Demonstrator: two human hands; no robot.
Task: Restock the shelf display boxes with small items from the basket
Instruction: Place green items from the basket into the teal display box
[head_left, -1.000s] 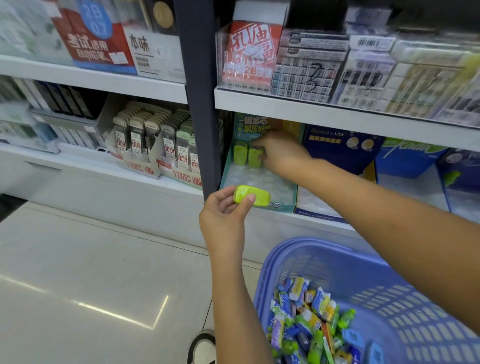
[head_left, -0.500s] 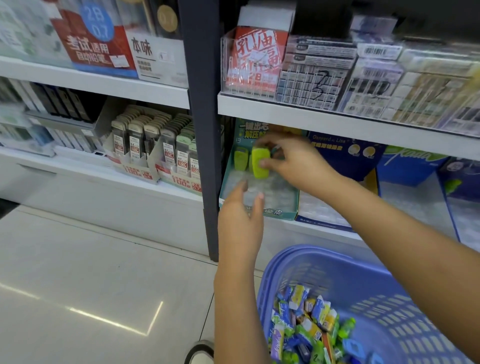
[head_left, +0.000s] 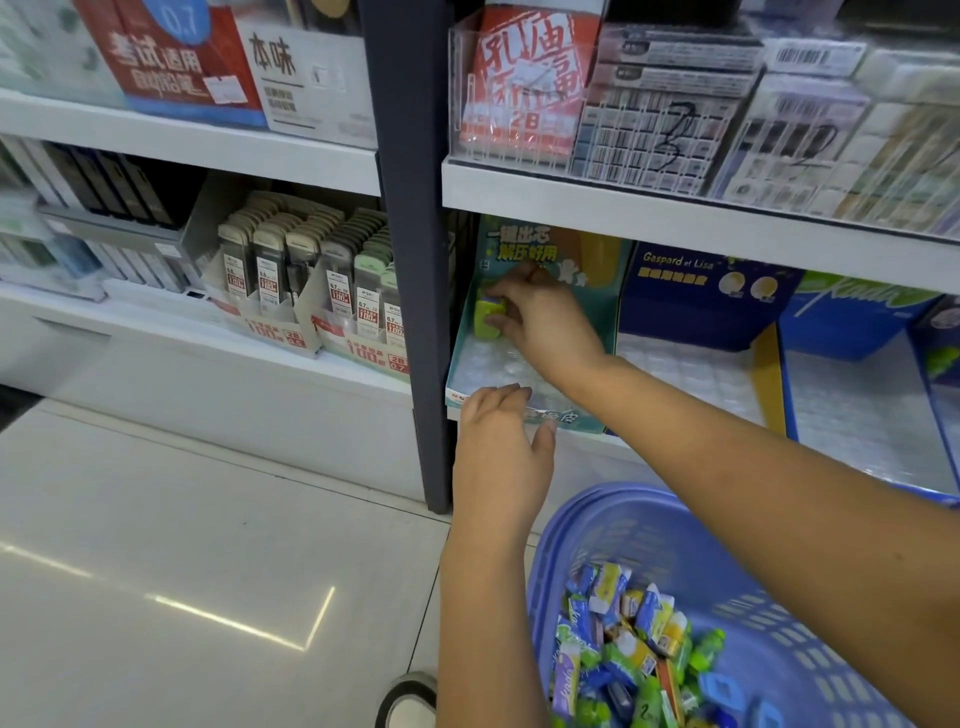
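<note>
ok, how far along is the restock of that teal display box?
Early. Done: nothing clearly seated beyond the back-left corner of the teal display box, partly hidden by the right hand. In hand: its grip pinches a yellow-green item there; left hand is open, empty. Left: most of the box's clear tray is bare, and the blue basket holds plenty of items.

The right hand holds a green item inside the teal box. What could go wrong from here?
The green item, pinched by the right hand, could miss a tray pocket in the teal display box and topple. The left hand by the box's front edge might nudge the box forward.
</note>
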